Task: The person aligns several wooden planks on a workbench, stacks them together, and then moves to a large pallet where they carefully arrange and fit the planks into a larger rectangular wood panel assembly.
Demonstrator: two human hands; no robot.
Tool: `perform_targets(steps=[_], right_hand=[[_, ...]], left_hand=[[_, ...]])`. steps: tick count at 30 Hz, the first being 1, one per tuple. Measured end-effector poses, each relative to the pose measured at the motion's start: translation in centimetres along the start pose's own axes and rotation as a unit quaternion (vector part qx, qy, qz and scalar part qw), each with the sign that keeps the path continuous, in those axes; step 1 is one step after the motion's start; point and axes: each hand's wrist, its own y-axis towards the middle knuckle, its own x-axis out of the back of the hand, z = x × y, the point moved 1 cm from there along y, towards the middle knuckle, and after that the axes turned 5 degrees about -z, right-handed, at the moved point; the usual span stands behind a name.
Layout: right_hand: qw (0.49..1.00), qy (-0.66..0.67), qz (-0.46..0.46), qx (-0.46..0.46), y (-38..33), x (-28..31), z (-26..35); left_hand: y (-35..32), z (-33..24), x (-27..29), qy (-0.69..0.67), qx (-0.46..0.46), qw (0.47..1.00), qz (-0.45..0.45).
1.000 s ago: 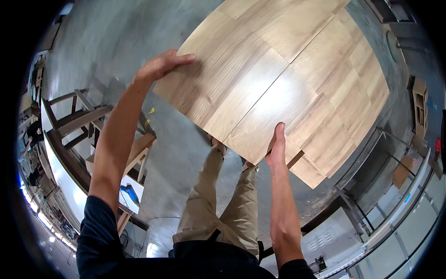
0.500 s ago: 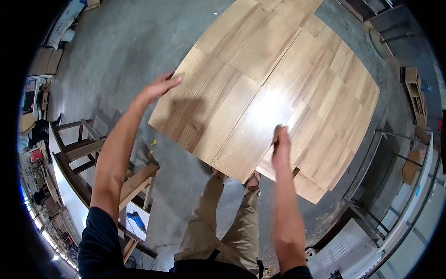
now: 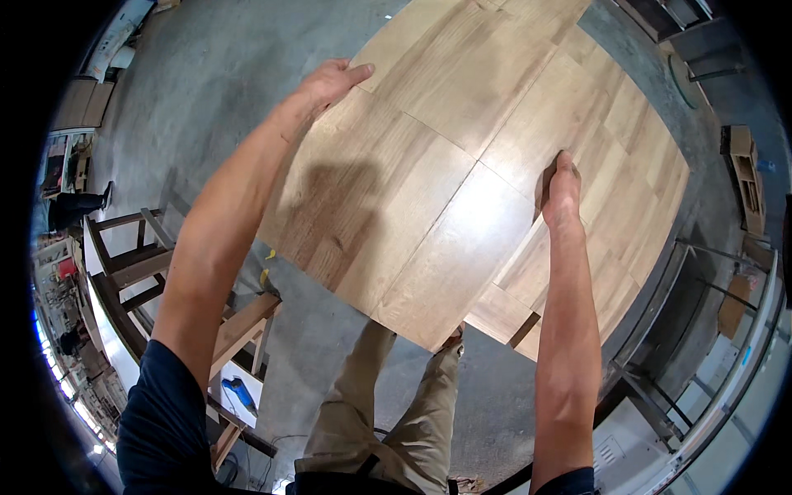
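I hold a wide panel of light wood planks (image 3: 396, 223) in the air in front of me; a seam runs along its middle. My left hand (image 3: 330, 82) grips its far left edge, fingers over the top. My right hand (image 3: 563, 186) clasps its right edge. The panel's near corner hides my feet, and my legs in tan trousers (image 3: 388, 412) show below it. Under and beyond the panel lies a patch of laid wooden flooring (image 3: 635, 157) on a grey concrete floor (image 3: 223, 82).
A wooden trestle frame (image 3: 132, 264) stands at my left, with a blue tool (image 3: 239, 394) on a white sheet beside it. Metal framing (image 3: 701, 272) and a small wooden rack (image 3: 742, 165) are at the right. Cluttered shelves line the far left.
The panel now looks larger and nearer to me. Both hands have risen with it, and my right hand has shifted further to the right along its edge.
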Motion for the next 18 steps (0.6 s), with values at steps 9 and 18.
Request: perform_targets(steps=[9, 18], right_hand=[[1.000, 0.020, 0.011, 0.010, -0.2, 0.1, -0.4], [0.996, 0.088, 0.012, 0.014, 0.2, -0.2, -1.0]], left_hand=[[3.1, 2.4, 1.7, 0.161, -0.043, 0.983, -0.079], [2.1, 1.9, 1.7, 0.224, -0.060, 0.967, -0.110]])
